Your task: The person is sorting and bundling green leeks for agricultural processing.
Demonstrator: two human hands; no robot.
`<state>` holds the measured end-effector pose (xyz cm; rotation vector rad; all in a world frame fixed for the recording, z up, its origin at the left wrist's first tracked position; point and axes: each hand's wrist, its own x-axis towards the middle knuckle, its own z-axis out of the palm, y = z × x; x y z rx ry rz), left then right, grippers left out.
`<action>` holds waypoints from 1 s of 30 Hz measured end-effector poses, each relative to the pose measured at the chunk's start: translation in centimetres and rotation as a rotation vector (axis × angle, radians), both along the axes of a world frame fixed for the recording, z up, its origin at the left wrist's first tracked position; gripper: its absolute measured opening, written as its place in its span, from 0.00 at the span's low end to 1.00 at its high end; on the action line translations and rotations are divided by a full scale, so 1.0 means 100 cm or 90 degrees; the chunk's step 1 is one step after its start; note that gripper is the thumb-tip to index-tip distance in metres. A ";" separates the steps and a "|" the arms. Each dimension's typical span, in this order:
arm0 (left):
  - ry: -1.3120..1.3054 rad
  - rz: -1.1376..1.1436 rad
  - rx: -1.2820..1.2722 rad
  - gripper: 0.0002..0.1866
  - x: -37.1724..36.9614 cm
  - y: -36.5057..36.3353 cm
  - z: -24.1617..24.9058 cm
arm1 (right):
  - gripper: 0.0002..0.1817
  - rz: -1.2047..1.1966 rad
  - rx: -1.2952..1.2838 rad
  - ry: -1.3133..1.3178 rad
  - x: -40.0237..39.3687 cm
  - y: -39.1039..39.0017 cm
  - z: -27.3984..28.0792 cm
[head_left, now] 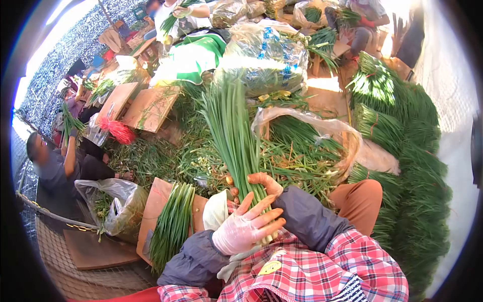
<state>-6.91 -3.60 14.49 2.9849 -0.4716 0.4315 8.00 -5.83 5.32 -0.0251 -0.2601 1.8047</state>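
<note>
A long bunch of green chives (231,126) stands in front of me, leaves upward and pale stem ends toward my lap. My right hand (266,185) is closed around its lower part, with some of the fingers hidden behind the stems. My left hand (241,229), in a thin whitish glove with bare fingertips, is open, its fingers spread across the front of the stem ends. To the left, another bundle of chives (173,221) lies on a brown board (157,196).
Loose leaves (201,156) cover the ground ahead. An opened clear plastic bag (352,143) holds more greens, and tied bundles (417,166) are stacked at right. Filled plastic bags (264,58) stand behind. A co-worker (60,161) sits at left; red ties (116,131) lie on boards.
</note>
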 end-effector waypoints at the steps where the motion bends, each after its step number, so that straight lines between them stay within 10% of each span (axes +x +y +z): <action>1: 0.021 0.026 -0.096 0.24 -0.005 0.001 0.005 | 0.26 -0.069 -0.030 -0.095 0.004 -0.002 0.003; 3: 0.061 0.070 -0.287 0.30 -0.017 0.008 0.012 | 0.25 -0.092 -0.050 -0.121 0.012 -0.002 -0.005; 4: 0.002 0.077 -0.527 0.50 -0.021 0.020 0.001 | 0.25 -0.115 -0.064 -0.133 0.014 -0.005 -0.007; 7: -0.117 0.321 -1.249 0.39 -0.016 0.022 -0.050 | 0.25 -0.161 -0.118 -0.164 0.009 -0.008 -0.016; 9: 0.151 0.342 -1.518 0.33 -0.014 0.024 -0.080 | 0.28 -0.240 -0.137 -0.264 -0.004 -0.003 -0.022; 17: 0.341 0.411 -1.511 0.21 -0.014 -0.003 -0.102 | 0.31 -0.287 -0.141 -0.308 -0.023 -0.016 -0.034; 22: 0.311 0.486 -1.430 0.20 -0.040 0.000 -0.093 | 0.35 -0.079 0.120 -0.685 0.007 -0.023 -0.046; 24: 0.357 0.522 -1.428 0.20 -0.065 0.012 -0.088 | 0.28 0.306 0.016 -0.911 0.050 -0.037 -0.005; 27: 0.307 0.525 -1.374 0.18 -0.092 0.016 -0.075 | 0.12 -0.127 -0.283 -0.911 0.109 -0.046 0.027; 30: 0.344 0.498 -1.325 0.19 -0.112 0.021 -0.069 | 0.38 -0.522 -0.133 -1.069 0.128 -0.024 0.027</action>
